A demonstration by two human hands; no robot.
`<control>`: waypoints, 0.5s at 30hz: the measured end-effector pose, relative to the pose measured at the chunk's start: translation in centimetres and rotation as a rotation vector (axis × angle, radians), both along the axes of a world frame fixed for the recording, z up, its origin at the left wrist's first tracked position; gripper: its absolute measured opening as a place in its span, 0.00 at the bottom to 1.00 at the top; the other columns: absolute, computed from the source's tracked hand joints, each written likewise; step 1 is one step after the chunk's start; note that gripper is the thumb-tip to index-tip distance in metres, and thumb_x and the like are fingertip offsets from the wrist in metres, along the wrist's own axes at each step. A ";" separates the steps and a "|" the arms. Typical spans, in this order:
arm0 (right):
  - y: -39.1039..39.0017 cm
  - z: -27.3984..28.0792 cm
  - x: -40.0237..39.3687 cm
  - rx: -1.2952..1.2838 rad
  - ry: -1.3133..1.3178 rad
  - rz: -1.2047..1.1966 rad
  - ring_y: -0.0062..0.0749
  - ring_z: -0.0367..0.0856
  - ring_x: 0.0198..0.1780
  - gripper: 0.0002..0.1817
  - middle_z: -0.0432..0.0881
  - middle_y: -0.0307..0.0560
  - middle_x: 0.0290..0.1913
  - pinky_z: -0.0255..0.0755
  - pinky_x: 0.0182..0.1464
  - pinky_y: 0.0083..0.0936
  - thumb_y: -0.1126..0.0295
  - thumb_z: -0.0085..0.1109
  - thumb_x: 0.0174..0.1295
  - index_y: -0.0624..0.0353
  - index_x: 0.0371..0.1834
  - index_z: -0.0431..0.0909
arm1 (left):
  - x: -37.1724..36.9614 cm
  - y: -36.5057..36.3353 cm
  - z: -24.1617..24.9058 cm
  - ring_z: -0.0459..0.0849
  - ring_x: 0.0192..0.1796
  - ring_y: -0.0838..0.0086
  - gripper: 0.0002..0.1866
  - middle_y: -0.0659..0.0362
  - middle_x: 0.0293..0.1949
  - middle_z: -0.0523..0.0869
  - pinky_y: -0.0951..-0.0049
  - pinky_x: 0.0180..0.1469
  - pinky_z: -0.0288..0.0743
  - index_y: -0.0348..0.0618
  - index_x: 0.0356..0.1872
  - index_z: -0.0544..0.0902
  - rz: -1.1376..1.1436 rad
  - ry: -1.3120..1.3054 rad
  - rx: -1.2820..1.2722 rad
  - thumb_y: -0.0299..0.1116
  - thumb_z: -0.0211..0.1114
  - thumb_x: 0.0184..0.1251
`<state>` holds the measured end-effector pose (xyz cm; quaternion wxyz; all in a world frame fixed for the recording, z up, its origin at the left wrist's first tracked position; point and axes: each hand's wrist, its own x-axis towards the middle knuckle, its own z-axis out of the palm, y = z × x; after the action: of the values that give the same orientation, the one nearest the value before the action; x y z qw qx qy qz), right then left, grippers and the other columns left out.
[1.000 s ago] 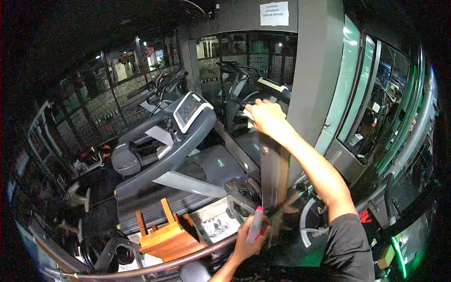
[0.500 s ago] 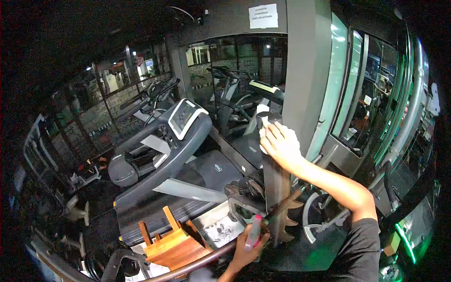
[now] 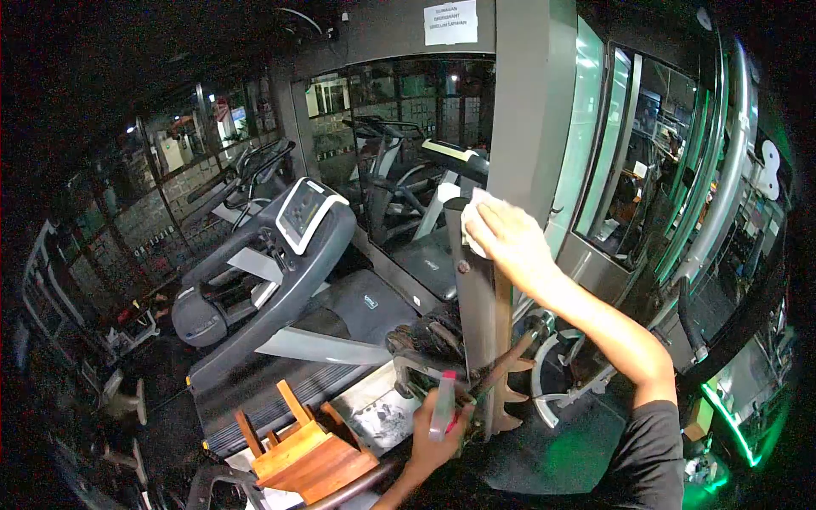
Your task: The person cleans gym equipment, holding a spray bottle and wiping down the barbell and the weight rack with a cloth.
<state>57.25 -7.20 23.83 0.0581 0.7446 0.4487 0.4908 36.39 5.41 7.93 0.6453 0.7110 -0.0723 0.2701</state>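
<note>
Right hand: the right hand (image 3: 508, 238) is pressed flat, fingers spread, over a white cloth (image 3: 473, 223) at the top of an upright metal post (image 3: 476, 314), centre of frame.
Left hand: the left hand (image 3: 433, 442) is closed around a spray bottle (image 3: 442, 406) with a pink cap, lower centre.
Risk, slip: the cloth could be dragged off the post top if pressure is eased, judging by its bunched edge.
Risk, snag: the forearm could be caught on the pegs (image 3: 510, 399) at the post's base.
Surface: dark metal, narrow.
Room: a dim gym; a treadmill (image 3: 280, 280) at left, mirror (image 3: 399, 144) behind, wooden stool (image 3: 297, 446) at lower left, paper notice (image 3: 450, 23) at top.
</note>
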 end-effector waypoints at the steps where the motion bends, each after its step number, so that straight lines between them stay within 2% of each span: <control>1: 0.0 -1.5 0.3 0.010 -0.083 -0.045 0.41 0.74 0.54 0.20 0.76 0.52 0.50 0.70 0.50 0.34 0.67 0.55 0.51 0.58 0.49 0.72 | 0.0 0.1 -0.5 0.69 0.23 0.84 0.12 0.66 0.19 0.72 0.80 0.26 0.66 0.42 0.40 0.77 -0.002 0.000 0.003 0.28 0.69 0.56; 2: -0.3 -2.8 0.3 0.021 -0.165 -0.090 0.39 0.75 0.52 0.19 0.77 0.50 0.48 0.70 0.47 0.32 0.66 0.56 0.49 0.59 0.45 0.73 | 0.1 0.3 -1.4 0.69 0.23 0.84 0.12 0.66 0.19 0.72 0.80 0.26 0.66 0.42 0.40 0.77 -0.013 0.061 -0.018 0.28 0.69 0.55; 3: -0.9 -3.5 -0.1 -0.022 -0.053 -0.131 0.39 0.74 0.55 0.19 0.77 0.52 0.51 0.69 0.52 0.34 0.66 0.56 0.48 0.60 0.44 0.74 | 0.1 0.3 -1.9 0.69 0.23 0.83 0.13 0.66 0.19 0.72 0.79 0.26 0.66 0.41 0.39 0.76 -0.021 0.120 -0.044 0.27 0.69 0.55; 4: -1.2 -4.0 -0.4 -0.027 -0.055 -0.126 0.39 0.74 0.55 0.19 0.77 0.52 0.51 0.69 0.52 0.34 0.66 0.56 0.48 0.60 0.44 0.74 | 0.2 0.5 -1.5 0.69 0.23 0.83 0.13 0.66 0.19 0.72 0.79 0.26 0.66 0.41 0.39 0.76 -0.016 0.118 -0.050 0.27 0.69 0.55; 6: -1.5 -5.5 -1.1 -0.093 -0.177 -0.181 0.39 0.73 0.57 0.16 0.78 0.52 0.51 0.66 0.57 0.37 0.66 0.55 0.49 0.60 0.41 0.75 | -0.1 0.9 -0.7 0.69 0.22 0.83 0.13 0.65 0.19 0.72 0.79 0.26 0.67 0.41 0.39 0.76 0.049 0.010 -0.015 0.27 0.70 0.54; 7: -1.4 -6.2 -1.5 -0.142 -0.145 -0.217 0.41 0.73 0.58 0.13 0.78 0.53 0.51 0.64 0.61 0.40 0.66 0.54 0.49 0.59 0.37 0.76 | 0.0 1.0 -1.2 0.69 0.22 0.83 0.13 0.65 0.19 0.72 0.79 0.26 0.67 0.41 0.39 0.76 0.052 0.013 -0.017 0.27 0.70 0.54; 10: -1.3 -7.6 -1.6 -0.211 -0.250 -0.285 0.42 0.75 0.56 0.11 0.79 0.54 0.49 0.64 0.61 0.40 0.66 0.53 0.49 0.58 0.34 0.76 | 0.3 1.2 -1.8 0.69 0.23 0.83 0.13 0.64 0.21 0.74 0.78 0.27 0.67 0.40 0.40 0.76 0.012 0.033 -0.001 0.26 0.69 0.54; 12: -1.3 -8.2 -1.8 -0.219 -0.248 -0.280 0.44 0.76 0.54 0.11 0.80 0.55 0.46 0.65 0.59 0.42 0.65 0.53 0.50 0.59 0.34 0.75 | 0.1 0.8 -0.8 0.72 0.25 0.83 0.13 0.63 0.24 0.77 0.79 0.29 0.69 0.40 0.39 0.76 0.040 -0.037 0.056 0.25 0.69 0.54; 13: -1.4 -8.8 -2.2 -0.270 -0.211 -0.333 0.44 0.75 0.55 0.13 0.79 0.55 0.47 0.65 0.59 0.43 0.65 0.52 0.51 0.59 0.38 0.75 | -0.2 0.7 -0.3 0.72 0.25 0.83 0.13 0.63 0.24 0.77 0.79 0.29 0.69 0.40 0.39 0.76 0.042 -0.035 0.059 0.25 0.69 0.54; 15: -1.6 -10.4 -2.7 -0.342 -0.178 -0.388 0.46 0.75 0.53 0.16 0.78 0.57 0.46 0.66 0.57 0.44 0.64 0.51 0.51 0.61 0.40 0.74 | -0.4 0.8 0.4 0.75 0.27 0.82 0.13 0.62 0.27 0.79 0.79 0.31 0.70 0.40 0.40 0.76 0.011 0.036 -0.018 0.24 0.68 0.54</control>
<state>54.55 -8.76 13.42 0.3153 0.7499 0.3671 0.4511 35.95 6.21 8.28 0.6513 0.7103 -0.0547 0.2614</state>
